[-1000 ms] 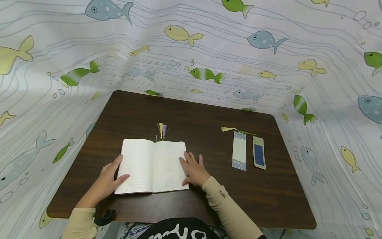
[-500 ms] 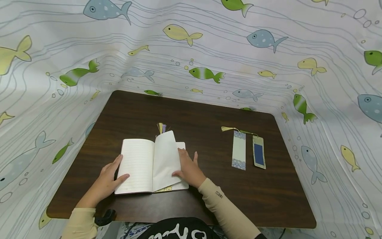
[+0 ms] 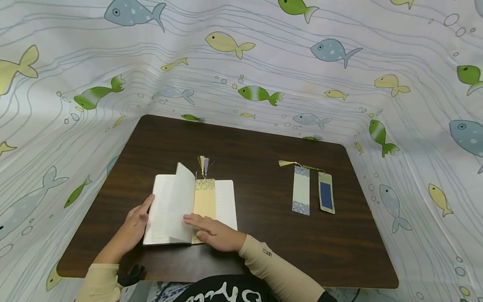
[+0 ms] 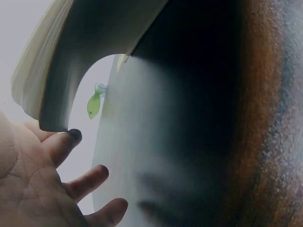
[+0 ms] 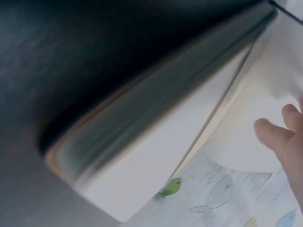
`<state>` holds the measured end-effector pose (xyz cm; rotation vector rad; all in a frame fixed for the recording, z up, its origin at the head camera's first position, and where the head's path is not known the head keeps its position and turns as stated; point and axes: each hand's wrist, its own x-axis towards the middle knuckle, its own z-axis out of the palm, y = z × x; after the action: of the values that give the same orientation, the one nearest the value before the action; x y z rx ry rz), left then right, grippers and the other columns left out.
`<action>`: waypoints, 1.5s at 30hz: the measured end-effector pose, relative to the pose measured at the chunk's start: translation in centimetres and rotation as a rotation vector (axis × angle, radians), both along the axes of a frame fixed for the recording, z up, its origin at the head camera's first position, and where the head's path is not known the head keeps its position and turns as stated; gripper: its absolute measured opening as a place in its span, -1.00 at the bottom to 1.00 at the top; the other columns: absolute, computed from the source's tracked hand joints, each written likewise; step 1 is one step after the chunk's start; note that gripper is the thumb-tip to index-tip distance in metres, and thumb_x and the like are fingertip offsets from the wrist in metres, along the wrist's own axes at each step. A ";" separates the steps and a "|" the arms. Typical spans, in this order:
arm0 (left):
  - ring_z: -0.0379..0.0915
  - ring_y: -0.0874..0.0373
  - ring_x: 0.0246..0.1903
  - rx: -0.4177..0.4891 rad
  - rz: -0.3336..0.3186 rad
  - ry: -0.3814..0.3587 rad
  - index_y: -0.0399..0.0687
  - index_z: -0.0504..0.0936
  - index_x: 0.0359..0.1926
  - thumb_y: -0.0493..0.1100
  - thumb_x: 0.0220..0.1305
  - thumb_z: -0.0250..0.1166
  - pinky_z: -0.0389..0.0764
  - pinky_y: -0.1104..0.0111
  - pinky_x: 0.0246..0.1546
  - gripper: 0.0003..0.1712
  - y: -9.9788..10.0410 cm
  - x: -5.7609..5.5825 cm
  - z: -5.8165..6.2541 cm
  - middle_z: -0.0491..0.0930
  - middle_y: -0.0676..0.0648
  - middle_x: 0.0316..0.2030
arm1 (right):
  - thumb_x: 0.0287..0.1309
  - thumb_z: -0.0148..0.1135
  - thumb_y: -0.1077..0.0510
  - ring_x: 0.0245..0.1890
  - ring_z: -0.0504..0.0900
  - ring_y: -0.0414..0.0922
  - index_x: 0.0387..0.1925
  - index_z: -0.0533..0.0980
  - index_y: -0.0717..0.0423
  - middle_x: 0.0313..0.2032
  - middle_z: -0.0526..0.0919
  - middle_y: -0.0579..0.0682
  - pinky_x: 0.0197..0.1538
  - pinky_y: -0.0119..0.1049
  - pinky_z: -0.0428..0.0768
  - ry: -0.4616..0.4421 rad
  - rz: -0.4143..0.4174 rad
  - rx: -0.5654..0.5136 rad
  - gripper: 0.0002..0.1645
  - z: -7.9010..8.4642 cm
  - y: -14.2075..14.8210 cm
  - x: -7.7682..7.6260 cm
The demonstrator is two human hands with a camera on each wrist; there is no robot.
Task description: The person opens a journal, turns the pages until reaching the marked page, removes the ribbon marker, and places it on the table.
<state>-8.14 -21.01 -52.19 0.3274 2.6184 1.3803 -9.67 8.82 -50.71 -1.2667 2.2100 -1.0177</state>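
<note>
White fish-print cloth [image 3: 271,58]: stands behind and beside the notebook; a green fish from it shows in the left wrist view too.
Brown bench [image 3: 256,147]: wood-grained, under the notebook; only the left wrist view shows fingers mirrored dimly in its surface.
Notebook [image 3: 162,214]: spread flat near the person's edge of the bench, cream-white ruled pages, one leaf [image 3: 183,195] raised left of its gutter. The head view hides nearly all of its dark cover [image 4: 57,90], which the left wrist view shows from the side below the page edges; the right wrist view, blurred, gives the layered page block.
Right hand [image 3: 215,233]: grasping nothing, fingers extended against the raised leaf.
Left hand [image 3: 132,222]: released, fingers spread, touching the notebook's left edge.
Pale yellow bookmark [image 3: 205,199]: along the notebook's gutter on the right page, speckled bands at its ends, the lower partly covered.
Blue-bordered bookmark [image 3: 301,188]: well right of the notebook.
Blue-panelled bookmark [image 3: 326,195]: beyond that one, farther from the notebook.
Yellow and lilac tassels [image 3: 202,164]: just past the notebook's top edge.
</note>
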 end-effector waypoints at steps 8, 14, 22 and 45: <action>-0.26 -0.48 0.35 -0.108 0.015 -0.022 -0.09 -0.29 0.53 0.15 0.47 -0.03 -0.03 -0.47 0.08 -0.11 -0.3 -0.3 0.0 -0.13 -0.40 0.46 | 0.42 -0.08 -0.16 0.47 -0.01 -0.31 0.52 -0.03 -0.09 0.48 0.08 -0.19 0.49 -0.02 -0.05 0.116 -0.007 0.206 -0.24 -0.9 -1.7 0.8; -0.25 -0.46 0.35 -0.200 0.025 -0.044 -0.09 -0.33 0.53 0.23 0.37 0.10 0.03 -0.43 0.11 0.05 -0.3 -0.4 -0.6 -0.13 -0.39 0.47 | 0.45 -0.04 -0.02 0.33 0.37 -0.15 0.35 0.31 0.08 0.33 0.40 -0.02 0.33 -0.14 0.36 0.248 -0.434 0.083 -0.46 -0.8 -1.5 0.5; -0.26 -0.46 0.36 -0.208 0.025 -0.037 -0.15 -0.32 0.52 0.22 0.36 0.13 0.02 -0.41 0.14 0.07 -0.3 -0.4 -0.7 -0.14 -0.41 0.47 | 0.30 0.12 0.10 -0.19 0.63 0.01 0.19 0.46 0.17 -0.10 0.69 0.06 -0.21 -0.17 0.59 0.291 -0.833 0.249 -0.54 -1.0 -0.8 -0.4; -0.27 -0.46 0.36 -0.188 0.009 -0.039 -0.17 -0.32 0.52 0.20 0.38 0.12 0.03 -0.39 0.15 0.05 -0.2 -0.3 -0.4 -0.15 -0.42 0.47 | 0.22 0.20 0.36 -0.37 0.42 -0.16 0.23 0.47 0.12 -0.30 0.53 0.04 -0.32 -0.33 0.41 -0.073 -0.794 0.042 -0.47 -1.1 4.8 -4.2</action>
<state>-8.46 -21.22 -52.54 0.2611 2.6932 1.1189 -13.89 13.58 -51.81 -0.2841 2.7024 -1.2317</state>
